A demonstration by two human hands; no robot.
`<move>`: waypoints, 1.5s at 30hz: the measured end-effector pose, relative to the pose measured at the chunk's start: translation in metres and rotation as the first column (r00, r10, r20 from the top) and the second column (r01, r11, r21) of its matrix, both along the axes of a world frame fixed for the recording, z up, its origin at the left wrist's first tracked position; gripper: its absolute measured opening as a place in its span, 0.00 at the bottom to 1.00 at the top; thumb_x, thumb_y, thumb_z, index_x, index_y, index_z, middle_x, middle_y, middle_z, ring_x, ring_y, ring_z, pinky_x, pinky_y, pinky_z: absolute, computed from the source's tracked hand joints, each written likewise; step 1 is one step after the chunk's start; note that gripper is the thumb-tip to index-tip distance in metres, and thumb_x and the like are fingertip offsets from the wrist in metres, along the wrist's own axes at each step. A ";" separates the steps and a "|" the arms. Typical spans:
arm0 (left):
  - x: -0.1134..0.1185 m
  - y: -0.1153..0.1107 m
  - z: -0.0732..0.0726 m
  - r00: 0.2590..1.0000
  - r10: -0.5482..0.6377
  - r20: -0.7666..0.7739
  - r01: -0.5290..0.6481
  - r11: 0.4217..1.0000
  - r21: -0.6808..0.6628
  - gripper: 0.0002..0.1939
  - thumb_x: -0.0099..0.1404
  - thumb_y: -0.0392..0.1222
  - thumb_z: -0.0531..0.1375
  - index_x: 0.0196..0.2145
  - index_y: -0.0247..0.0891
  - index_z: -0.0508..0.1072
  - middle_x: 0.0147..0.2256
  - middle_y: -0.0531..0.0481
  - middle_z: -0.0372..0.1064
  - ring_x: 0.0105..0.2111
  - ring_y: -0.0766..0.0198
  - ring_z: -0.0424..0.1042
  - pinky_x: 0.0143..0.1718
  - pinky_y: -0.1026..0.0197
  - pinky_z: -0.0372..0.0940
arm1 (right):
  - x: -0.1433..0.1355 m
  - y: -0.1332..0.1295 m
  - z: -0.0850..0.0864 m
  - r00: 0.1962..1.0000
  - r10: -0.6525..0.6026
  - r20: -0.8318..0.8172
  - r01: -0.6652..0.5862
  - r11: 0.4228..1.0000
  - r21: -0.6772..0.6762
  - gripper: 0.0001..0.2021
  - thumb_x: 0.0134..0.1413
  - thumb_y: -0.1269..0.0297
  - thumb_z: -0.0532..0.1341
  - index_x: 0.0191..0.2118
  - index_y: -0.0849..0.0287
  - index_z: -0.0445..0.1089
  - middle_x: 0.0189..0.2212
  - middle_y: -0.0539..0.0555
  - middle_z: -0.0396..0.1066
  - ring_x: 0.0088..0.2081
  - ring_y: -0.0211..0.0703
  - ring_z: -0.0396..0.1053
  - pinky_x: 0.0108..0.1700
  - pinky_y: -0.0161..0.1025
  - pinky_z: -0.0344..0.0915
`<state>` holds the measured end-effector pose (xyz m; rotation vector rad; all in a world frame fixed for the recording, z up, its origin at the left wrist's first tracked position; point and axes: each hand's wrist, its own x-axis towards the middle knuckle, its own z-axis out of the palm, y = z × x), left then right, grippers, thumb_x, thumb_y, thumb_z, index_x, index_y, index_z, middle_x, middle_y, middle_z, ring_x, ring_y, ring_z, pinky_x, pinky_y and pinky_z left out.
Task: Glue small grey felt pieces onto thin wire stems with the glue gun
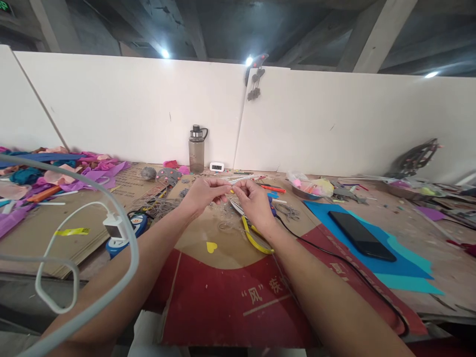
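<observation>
Left hand [206, 196] and right hand [254, 203] meet fingertip to fingertip, pinching a small yellow piece [232, 191] between them above the cardboard [226, 302].

The cardboard's red printed end reaches the near table edge, between the forearms; a white partition [148, 106] bounds the far side, and yellow-handled pliers [257, 239] lie close under the right wrist. At right, a shallow bowl [307, 195] holds clear crinkled plastic and pink and yellow bits; a translucent grey bottle [197, 154] stands capped by the partition. A flat, smooth yellow heart [211, 247] lies nearer the person, beside tangled grey wire [159, 206] at left.
</observation>
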<state>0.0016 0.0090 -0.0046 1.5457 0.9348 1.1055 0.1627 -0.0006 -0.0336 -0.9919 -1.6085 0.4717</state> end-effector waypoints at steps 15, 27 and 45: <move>0.009 -0.001 -0.002 0.990 0.126 0.070 -0.130 0.990 0.053 0.06 0.54 0.40 0.62 0.25 0.34 0.72 0.16 0.56 0.64 0.15 0.75 0.59 0.18 0.69 0.54 | -0.007 -0.002 -0.001 0.967 0.149 -0.205 -0.172 0.980 -0.101 0.10 0.53 0.56 0.59 0.33 0.57 0.65 0.25 0.46 0.61 0.24 0.35 0.53 0.28 0.34 0.54; 0.011 -0.005 -0.004 0.989 0.049 0.139 -0.048 0.999 -0.007 0.11 0.53 0.45 0.65 0.28 0.33 0.75 0.18 0.52 0.68 0.18 0.72 0.64 0.21 0.68 0.59 | -0.005 -0.002 0.003 0.994 0.010 -0.111 -0.022 0.994 -0.106 0.11 0.51 0.55 0.58 0.29 0.58 0.66 0.20 0.45 0.54 0.23 0.35 0.49 0.25 0.34 0.49; 0.006 -0.006 0.001 0.978 -0.021 0.207 0.034 0.998 -0.058 0.15 0.53 0.49 0.66 0.25 0.32 0.74 0.23 0.47 0.71 0.22 0.69 0.69 0.24 0.67 0.62 | -0.006 -0.002 0.003 0.994 0.008 -0.108 -0.018 0.996 -0.089 0.10 0.53 0.56 0.56 0.29 0.57 0.64 0.20 0.45 0.57 0.24 0.36 0.53 0.27 0.35 0.52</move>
